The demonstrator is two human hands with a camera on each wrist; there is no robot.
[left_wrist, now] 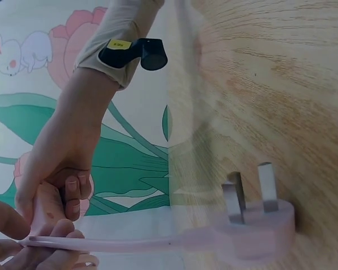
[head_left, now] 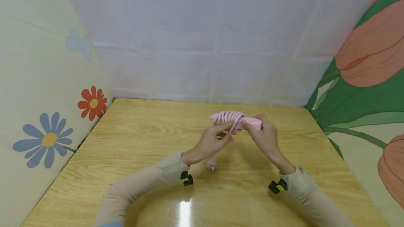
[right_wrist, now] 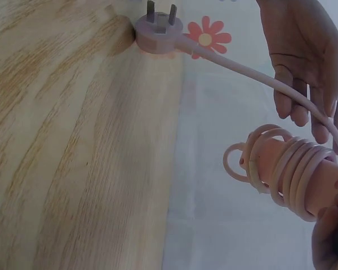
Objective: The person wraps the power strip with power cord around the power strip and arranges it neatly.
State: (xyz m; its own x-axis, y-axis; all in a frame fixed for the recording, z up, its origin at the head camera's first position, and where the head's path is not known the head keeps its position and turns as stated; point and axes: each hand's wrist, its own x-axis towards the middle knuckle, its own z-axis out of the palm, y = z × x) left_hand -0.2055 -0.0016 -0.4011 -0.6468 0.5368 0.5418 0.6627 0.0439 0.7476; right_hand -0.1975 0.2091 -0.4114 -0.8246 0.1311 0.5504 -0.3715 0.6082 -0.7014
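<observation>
A pink power strip [head_left: 254, 123] is held above the table, its pink cord [head_left: 229, 116] wound round it in several loops. My right hand [head_left: 266, 136] grips the strip's right end, with the thumb along its near side. My left hand [head_left: 212, 141] pinches the cord between thumb and fingers beside the coils. From there the cord's loose end runs down to a three-pin plug [head_left: 211, 165]. In the left wrist view, the metal pins of the plug [left_wrist: 256, 230] point away from the cord. A small cord loop [right_wrist: 234, 162] sticks out past the strip's far end.
A wood-grain table [head_left: 151, 129] lies beneath both hands. White cloth [head_left: 195, 45] hangs behind it, with flower-printed cloths at the left [head_left: 38, 80] and right [head_left: 363, 115]. A black camera is strapped to each wrist.
</observation>
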